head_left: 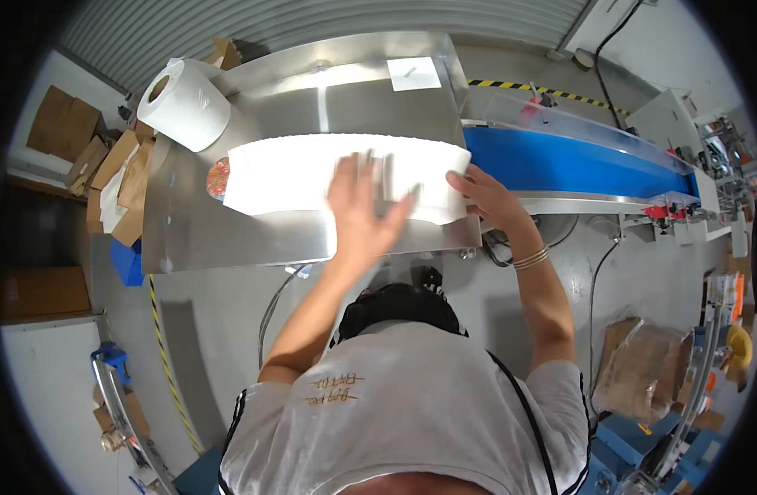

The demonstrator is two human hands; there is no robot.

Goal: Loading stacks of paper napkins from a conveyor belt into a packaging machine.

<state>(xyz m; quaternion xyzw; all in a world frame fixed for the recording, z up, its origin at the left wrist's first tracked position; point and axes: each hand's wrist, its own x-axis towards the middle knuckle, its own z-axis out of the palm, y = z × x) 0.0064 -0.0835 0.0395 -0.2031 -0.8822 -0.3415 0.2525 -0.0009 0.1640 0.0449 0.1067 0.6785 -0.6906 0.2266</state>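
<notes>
A long white sheet (288,173), apparently paper towelling, lies spread across the metal table (205,243). Over its middle is my left hand (362,214), fingers spread and smeared by motion; whether it presses on the sheet I cannot tell. At the sheet's right end my right hand (490,196) has its edge between thumb and fingers. Part of a round, red-patterned thing (218,178) shows from beside the sheet's left end. A thick white roll (189,111) stands at the table's back left corner.
A blue conveyor belt (577,165) with a clear side guard adjoins the table's right end. A small white paper (414,73) lies at the back right. Open cardboard boxes (131,194) and a blue bin (127,262) stand left. A cable (271,309) crosses the floor below the table.
</notes>
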